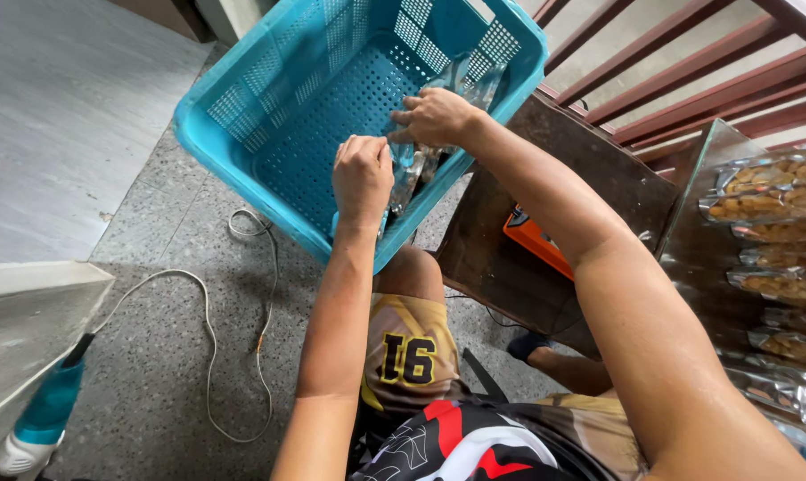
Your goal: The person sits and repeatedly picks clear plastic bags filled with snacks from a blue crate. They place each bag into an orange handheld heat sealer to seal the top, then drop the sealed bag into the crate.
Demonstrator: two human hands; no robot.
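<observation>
Grey floor with a white cable (208, 330) lies left. My left hand (362, 180) grips clear plastic bags (406, 175) inside the tilted blue basket (269, 116); my right hand (435, 117) pinches them too. Gathering seems underway; lifting needs a firm hold. Filled snack packets (773, 233) lie right.

Clear plastic bags (418, 167) are lying against the inner wall of the tilted blue crate (269, 116); I am gripping them with my left hand (362, 181) and pressing them with my right hand (435, 117). They are looking empty, though glare is making that uncertain. At my right, filled clear pouches (773, 233) of golden-brown pieces are lying in a row on a glossy surface, overlapping.
</observation>
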